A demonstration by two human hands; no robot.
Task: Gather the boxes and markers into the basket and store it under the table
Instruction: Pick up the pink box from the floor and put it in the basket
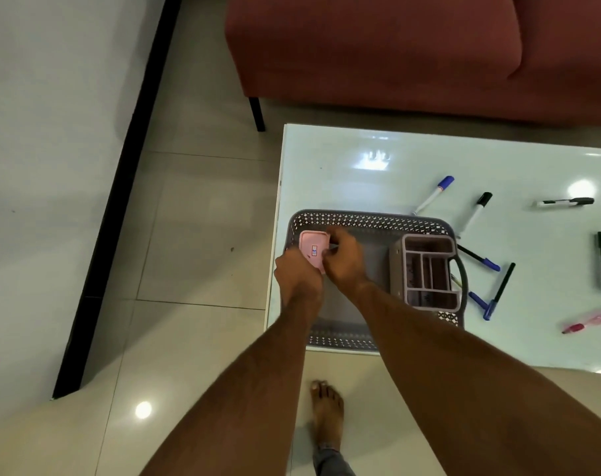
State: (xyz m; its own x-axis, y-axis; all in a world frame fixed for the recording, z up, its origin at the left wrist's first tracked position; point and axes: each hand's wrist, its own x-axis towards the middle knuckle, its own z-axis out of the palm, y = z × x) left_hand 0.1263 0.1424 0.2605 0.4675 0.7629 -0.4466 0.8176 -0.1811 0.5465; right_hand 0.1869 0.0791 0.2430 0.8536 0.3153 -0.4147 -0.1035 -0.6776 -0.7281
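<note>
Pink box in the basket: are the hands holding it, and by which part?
Yes. Both hands hold the pink box inside the basket: the left hand grips its near left corner, the right hand its right edge.

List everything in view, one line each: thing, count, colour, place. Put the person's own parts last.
basket: one, grey lattice, on the table's near left corner
pink box: one, at the basket's left end
divided organiser box: one, greyish pink, at the basket's right end
markers and pens: about eight, blue, black and pink, loose on the table right of the basket, e.g. blue-capped marker
table: one, glossy pale green
sofa: one, dark red, behind the table
left hand: grips the pink box
right hand: grips the pink box
bare foot: one, on the floor tiles
</note>
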